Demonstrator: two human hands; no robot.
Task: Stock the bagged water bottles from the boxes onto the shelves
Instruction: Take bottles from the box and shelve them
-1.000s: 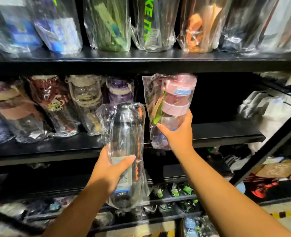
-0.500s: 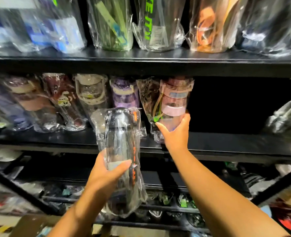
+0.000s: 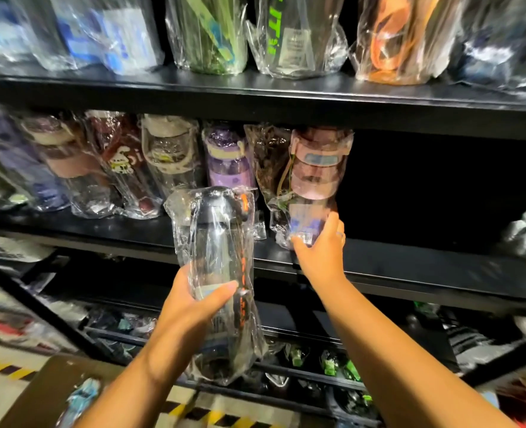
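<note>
My left hand (image 3: pixel 190 307) grips a clear bagged bottle with a black lid and orange strap (image 3: pixel 217 242), held upright in front of the middle shelf (image 3: pixel 410 267). My right hand (image 3: pixel 319 248) holds the base of a pink-lidded bagged bottle (image 3: pixel 315 177), which stands on the middle shelf at the right end of a row of bagged bottles. Beside it on the left stands a purple bagged bottle (image 3: pixel 229 159).
The top shelf (image 3: pixel 255 94) carries several bagged bottles. Right of the pink bottle the middle shelf is dark and bare. Lower racks hold small bagged items (image 3: pixel 326 362). An open cardboard box (image 3: pixel 48 393) sits at the lower left, on a floor with yellow-black tape.
The pink bottle has gone from in front of the shelf edge to standing deeper on the middle shelf. My right hand slid down to its base. The view shifted right and down.
</note>
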